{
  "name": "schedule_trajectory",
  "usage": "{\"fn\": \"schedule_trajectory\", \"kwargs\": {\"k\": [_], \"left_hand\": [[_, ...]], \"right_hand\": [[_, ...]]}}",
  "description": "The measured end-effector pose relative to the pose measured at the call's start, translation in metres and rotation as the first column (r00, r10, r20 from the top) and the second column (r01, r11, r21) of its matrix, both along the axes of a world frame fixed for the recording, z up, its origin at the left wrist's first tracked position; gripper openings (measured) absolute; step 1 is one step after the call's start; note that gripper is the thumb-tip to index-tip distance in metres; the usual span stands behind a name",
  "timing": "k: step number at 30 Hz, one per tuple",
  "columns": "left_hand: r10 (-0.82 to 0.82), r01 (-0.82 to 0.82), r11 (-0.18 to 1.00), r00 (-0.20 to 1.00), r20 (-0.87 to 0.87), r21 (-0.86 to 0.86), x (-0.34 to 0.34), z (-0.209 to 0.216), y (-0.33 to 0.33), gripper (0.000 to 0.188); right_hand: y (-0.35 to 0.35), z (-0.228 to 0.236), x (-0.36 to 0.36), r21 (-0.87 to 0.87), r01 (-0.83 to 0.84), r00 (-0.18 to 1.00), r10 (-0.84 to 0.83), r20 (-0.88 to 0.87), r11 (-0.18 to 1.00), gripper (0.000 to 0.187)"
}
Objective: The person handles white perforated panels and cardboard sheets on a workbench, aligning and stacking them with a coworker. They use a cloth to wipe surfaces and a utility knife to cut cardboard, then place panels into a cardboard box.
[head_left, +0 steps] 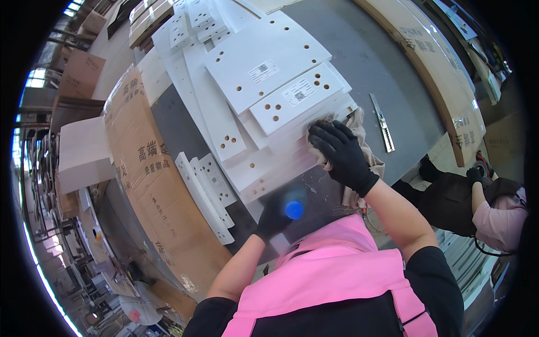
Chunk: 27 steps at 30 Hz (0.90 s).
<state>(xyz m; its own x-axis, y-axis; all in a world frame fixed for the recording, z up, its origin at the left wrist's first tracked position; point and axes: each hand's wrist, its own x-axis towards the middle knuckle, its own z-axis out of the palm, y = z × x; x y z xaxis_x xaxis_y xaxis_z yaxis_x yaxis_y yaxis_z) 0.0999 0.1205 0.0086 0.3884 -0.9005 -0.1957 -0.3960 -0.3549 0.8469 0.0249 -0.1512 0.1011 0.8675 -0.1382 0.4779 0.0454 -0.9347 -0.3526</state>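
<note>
My right hand [338,150], in a black glove, is closed on a beige cloth [364,151]. It presses the cloth against the near right edge of a stack of white drilled panels [266,64]. The loose part of the cloth hangs beside my wrist on the dark tabletop. In front of the stack, my left hand [273,221], also black-gloved, is closed around a bottle with a blue cap [294,210]. Most of the bottle's body is blurred or hidden. Stickers and round holes show on the upper panels.
A utility knife [383,124] lies on the dark tabletop [407,84] to the right. Long cardboard pieces [151,163] flank both sides. Narrow drilled strips [203,196] lie left of the stack. Another person [499,219] stands at the right.
</note>
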Motion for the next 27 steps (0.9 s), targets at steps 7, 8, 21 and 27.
{"fn": "schedule_trajectory", "kwargs": {"k": [7, 8, 21, 27], "left_hand": [[0.011, -0.013, 1.000, 0.992, 0.125, 0.016, 0.016, 0.060, 0.016, 0.050], [0.050, -0.040, 0.998, 0.978, 0.203, -0.052, 0.018, 0.070, 0.015, 0.043], [0.151, 0.009, 0.960, 0.827, 0.542, -0.281, 0.091, 0.098, -0.060, 0.036], [0.193, -0.038, 0.947, 0.861, 0.470, -0.318, 0.096, 0.084, -0.061, 0.028]], "right_hand": [[0.036, -0.001, 0.031, 0.044, -0.297, 0.955, 0.297, -0.010, 0.954, 0.046], [0.035, 0.001, 0.032, -0.009, -0.330, 0.942, 0.329, -0.064, 0.944, 0.047], [0.030, 0.004, 0.037, 0.051, -0.252, 0.967, 0.254, -0.018, 0.966, 0.048], [0.031, 0.001, 0.034, -0.005, -0.284, 0.952, 0.281, -0.119, 0.959, 0.048]]}}
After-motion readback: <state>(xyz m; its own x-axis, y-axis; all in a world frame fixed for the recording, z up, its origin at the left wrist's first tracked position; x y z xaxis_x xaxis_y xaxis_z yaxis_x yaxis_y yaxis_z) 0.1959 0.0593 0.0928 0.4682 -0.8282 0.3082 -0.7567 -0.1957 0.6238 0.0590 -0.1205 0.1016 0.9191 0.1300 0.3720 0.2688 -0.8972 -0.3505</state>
